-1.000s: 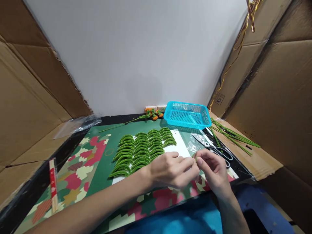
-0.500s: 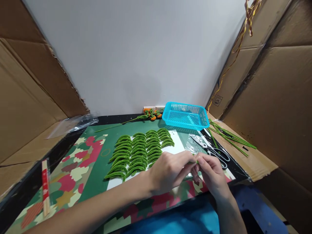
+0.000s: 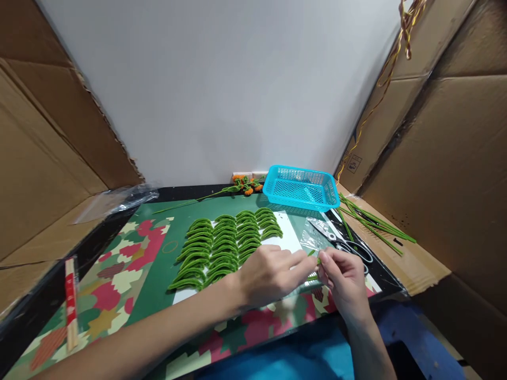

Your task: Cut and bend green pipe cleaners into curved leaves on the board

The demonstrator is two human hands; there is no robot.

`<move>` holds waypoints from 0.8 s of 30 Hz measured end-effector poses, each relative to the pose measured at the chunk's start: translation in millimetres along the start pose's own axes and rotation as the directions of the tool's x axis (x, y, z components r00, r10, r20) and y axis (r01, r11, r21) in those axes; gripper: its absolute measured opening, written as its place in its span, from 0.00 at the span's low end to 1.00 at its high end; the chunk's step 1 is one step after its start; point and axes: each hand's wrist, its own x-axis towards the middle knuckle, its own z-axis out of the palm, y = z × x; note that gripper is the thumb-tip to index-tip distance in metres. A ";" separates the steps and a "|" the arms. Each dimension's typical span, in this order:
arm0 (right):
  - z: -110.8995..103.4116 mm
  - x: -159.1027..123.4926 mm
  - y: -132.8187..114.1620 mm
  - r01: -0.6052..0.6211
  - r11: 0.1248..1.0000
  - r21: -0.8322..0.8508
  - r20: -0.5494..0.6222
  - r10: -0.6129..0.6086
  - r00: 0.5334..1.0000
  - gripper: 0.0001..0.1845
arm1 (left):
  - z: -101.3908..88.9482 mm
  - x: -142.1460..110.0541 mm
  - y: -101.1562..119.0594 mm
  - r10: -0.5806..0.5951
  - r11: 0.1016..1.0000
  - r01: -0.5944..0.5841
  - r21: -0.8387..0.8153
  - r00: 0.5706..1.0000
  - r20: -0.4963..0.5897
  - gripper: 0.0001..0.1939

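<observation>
Right of centre in the lower frame, the left hand (image 3: 273,272) and right hand (image 3: 345,277) meet, fingertips pinched together on a small green piece (image 3: 319,260), mostly hidden by the fingers! Rows of curved green pieces (image 3: 225,244) line the white sheet (image 3: 289,236) at the centre, left of that grip. Open scissors (image 3: 331,237) lie just behind the right hand, and above them sits the blue basket (image 3: 302,204), green stems (image 3: 378,224) over at the right.
</observation>
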 end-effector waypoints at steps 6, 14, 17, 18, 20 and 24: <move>-1.9 -7.1 -4.3 0.375 0.884 -0.279 0.025 -0.384 0.923 0.16 | -0.7 5.9 25.6 -0.485 0.560 0.507 -0.656 0.842 0.237 0.19; -2.2 -6.8 -3.8 0.329 0.884 -0.332 0.109 -0.311 0.944 0.19 | 11.4 6.4 26.8 -0.506 0.142 0.538 -0.831 0.761 0.406 0.19; -0.2 -6.7 0.0 0.166 0.959 -0.231 0.054 -0.158 0.986 0.22 | 10.1 5.1 23.9 -0.502 0.392 0.529 -0.752 0.809 0.307 0.14; 1.3 -6.6 1.3 0.116 0.976 -0.183 0.027 -0.112 0.993 0.23 | 9.4 4.1 22.1 -0.476 0.553 0.489 -0.674 0.850 0.227 0.12; 5.4 -6.3 3.3 0.038 0.997 -0.065 -0.011 -0.039 0.999 0.24 | 7.9 1.8 16.6 -0.316 0.863 0.310 -0.398 0.947 0.052 0.09; 15.1 -4.4 2.6 -0.100 0.976 0.194 0.022 0.097 0.995 0.25 | 3.6 -0.9 2.1 0.159 0.955 -0.160 0.249 0.987 0.025 0.10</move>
